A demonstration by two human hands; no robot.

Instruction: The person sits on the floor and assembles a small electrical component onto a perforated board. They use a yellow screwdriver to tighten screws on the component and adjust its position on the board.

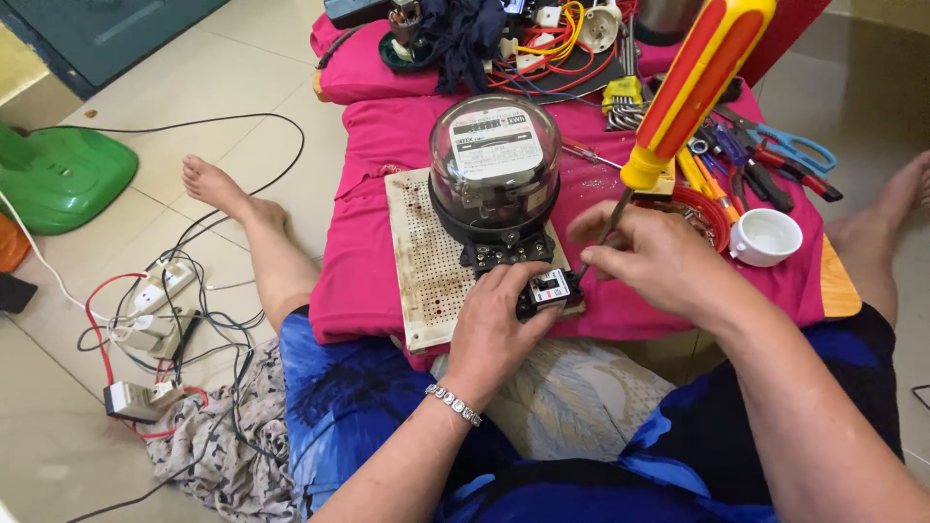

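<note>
An electricity meter (494, 169) with a clear round dome stands on a white perforated board (421, 261) laid over a pink cloth. My left hand (494, 324) presses a small black circuit breaker (550, 289) against the board's near right corner. My right hand (649, 257) pinches the metal shaft of a long screwdriver (693, 82) with a red and yellow handle. Its tip points down at the breaker.
Behind the meter lie pliers and blue-handled scissors (790, 150), hex keys (625, 107), coloured wires (552, 48) and a small white cup (765, 235). On the floor to the left are power strips with tangled cables (155, 320) and a green plastic stool (63, 174). My bare feet flank the low table.
</note>
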